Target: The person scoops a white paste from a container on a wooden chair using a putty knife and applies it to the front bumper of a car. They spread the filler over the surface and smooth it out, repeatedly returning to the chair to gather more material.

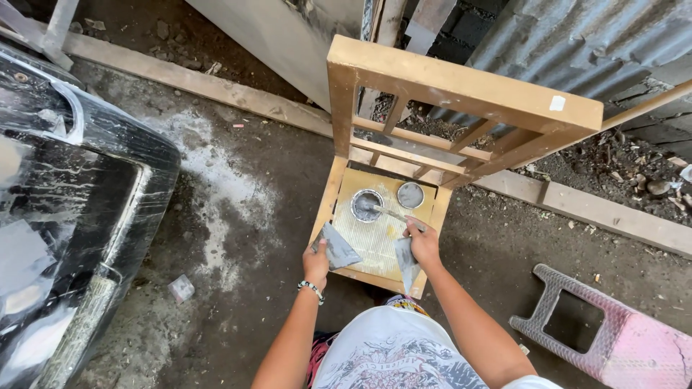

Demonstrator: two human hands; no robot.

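Observation:
A wooden chair [461, 90] stands in front of me. On its seat sit an open tin of grey filler [366, 204] and, beside it, the tin's round lid [411, 194]. A thin stick or knife [393, 213] leans out of the tin. My left hand [316, 264] holds a grey-smeared flat spreader [336, 246] over the seat's front left edge. My right hand [423, 243] grips a second putty spreader [406, 261] at the seat's front right, its blade pointing down.
A black car bumper [72, 216] fills the left side, streaked with white dust. A pink and grey step stool [613, 335] lies at the lower right. Wooden beams [216, 86] run along the dirt floor; corrugated metal sheets [577, 36] stand behind the chair.

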